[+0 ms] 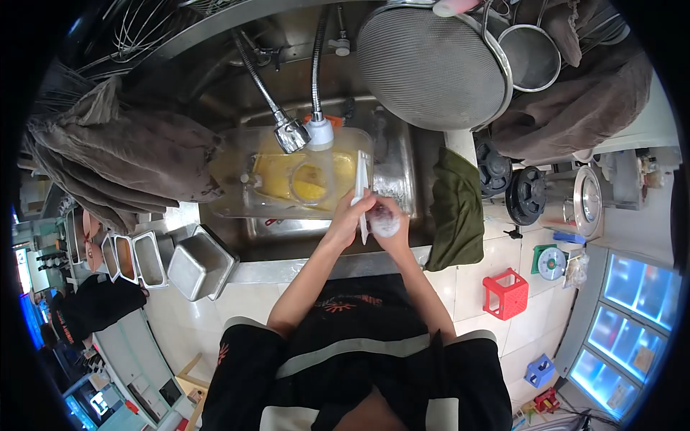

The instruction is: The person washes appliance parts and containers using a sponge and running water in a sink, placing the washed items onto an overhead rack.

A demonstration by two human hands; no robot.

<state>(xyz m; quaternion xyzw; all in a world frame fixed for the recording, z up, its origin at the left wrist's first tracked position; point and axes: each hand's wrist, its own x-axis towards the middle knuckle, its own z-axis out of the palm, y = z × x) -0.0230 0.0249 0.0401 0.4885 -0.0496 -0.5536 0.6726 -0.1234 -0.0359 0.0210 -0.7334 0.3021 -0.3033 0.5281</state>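
"Stainless-steel sink (404,161) up front, pale tiled floor (460,284) behind its near rim. Where are the hands?"

"Over the sink, close together. The left hand (346,221) grips a thin flat white piece (361,172), seen nearly edge-on, which stands between the two."

"And the right hand (398,231)?"

"Curled around a whitish foamy-looking wad (386,224), just beside that piece; I can't tell whether they touch."

"What's around them?"

"Ahead and leftward, a large clear plastic tub (224,195) sits in the sink, something yellow and roughly rectangular (273,176) showing in or through it. Above hang a chrome spray head (291,136) and a white spray head (320,133), both on flexible metal hoses."

"Farther out?"

"An olive-green cloth (458,212) drapes at the sink's right edge. Well apart, a red plastic stool (505,294) stands on the floor."
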